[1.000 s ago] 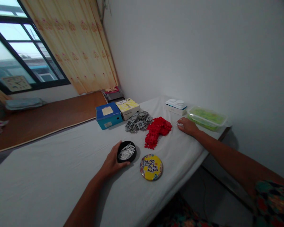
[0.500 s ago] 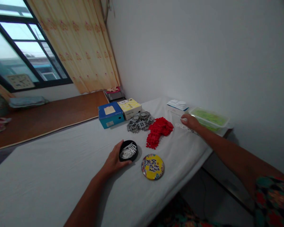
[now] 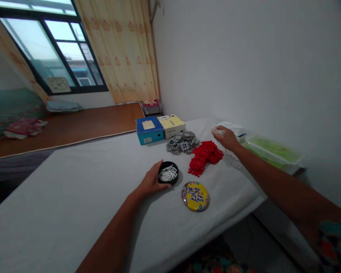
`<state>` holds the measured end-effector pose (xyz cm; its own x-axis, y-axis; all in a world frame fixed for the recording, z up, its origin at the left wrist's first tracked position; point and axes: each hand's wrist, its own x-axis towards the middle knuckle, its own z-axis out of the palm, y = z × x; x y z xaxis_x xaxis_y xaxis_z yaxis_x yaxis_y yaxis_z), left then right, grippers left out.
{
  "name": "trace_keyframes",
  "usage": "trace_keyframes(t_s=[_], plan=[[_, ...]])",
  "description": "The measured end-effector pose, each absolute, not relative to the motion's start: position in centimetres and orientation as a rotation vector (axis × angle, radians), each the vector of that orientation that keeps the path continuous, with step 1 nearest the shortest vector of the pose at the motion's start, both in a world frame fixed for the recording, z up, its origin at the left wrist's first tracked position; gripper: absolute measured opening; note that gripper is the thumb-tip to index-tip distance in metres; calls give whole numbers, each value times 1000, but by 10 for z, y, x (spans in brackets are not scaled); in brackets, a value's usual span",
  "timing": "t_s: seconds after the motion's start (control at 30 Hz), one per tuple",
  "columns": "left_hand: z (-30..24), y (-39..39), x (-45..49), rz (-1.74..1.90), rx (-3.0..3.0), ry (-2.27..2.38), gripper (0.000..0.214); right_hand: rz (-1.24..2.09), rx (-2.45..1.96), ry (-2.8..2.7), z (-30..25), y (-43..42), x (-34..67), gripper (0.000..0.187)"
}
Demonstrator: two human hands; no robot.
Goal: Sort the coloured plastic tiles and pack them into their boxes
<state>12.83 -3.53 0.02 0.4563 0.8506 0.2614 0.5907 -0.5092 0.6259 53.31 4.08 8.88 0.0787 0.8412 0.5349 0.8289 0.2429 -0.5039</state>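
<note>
My left hand point(image 3: 152, 179) is wrapped around the near left side of a round black tin point(image 3: 176, 181), which sits on the white cloth. Several small white square-framed plastic pieces point(image 3: 168, 173) lie loose inside it. Above the cloth, my right hand point(image 3: 227, 138) pinches a few white plastic pieces point(image 3: 219, 131) between thumb and fingers. More white pieces point(image 3: 236, 165) lie beneath the right forearm, partly hidden by it. A pile of red interlocking plastic pieces point(image 3: 204, 156) is between the hands. In front of it rests a round yellow lid point(image 3: 195, 196) with dark lettering and a patterned rim.
Grey plastic pieces point(image 3: 183, 143) are heaped beside a blue box point(image 3: 150, 133) and a yellow box point(image 3: 172, 125). By the wall are a white box point(image 3: 235, 127), partly behind my right hand, and a clear container point(image 3: 275, 151) of green pieces. The cloth-covered table point(image 3: 82, 197) has a near right edge.
My right hand has risen from the white pieces by the wall and moved away from the clear container, carrying some. The left hand keeps hold of the tin. The view has turned left.
</note>
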Motion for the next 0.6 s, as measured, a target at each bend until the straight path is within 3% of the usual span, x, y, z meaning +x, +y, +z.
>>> trace_keyframes(t_s=[0.3, 0.6], plan=[[-4, -37, 131, 820, 2223, 1178, 124, 301, -1010, -1918, 56, 11, 328, 21], [-10, -35, 132, 863, 2131, 1192, 136, 397, -692, -2312, 24, 7, 332, 25]])
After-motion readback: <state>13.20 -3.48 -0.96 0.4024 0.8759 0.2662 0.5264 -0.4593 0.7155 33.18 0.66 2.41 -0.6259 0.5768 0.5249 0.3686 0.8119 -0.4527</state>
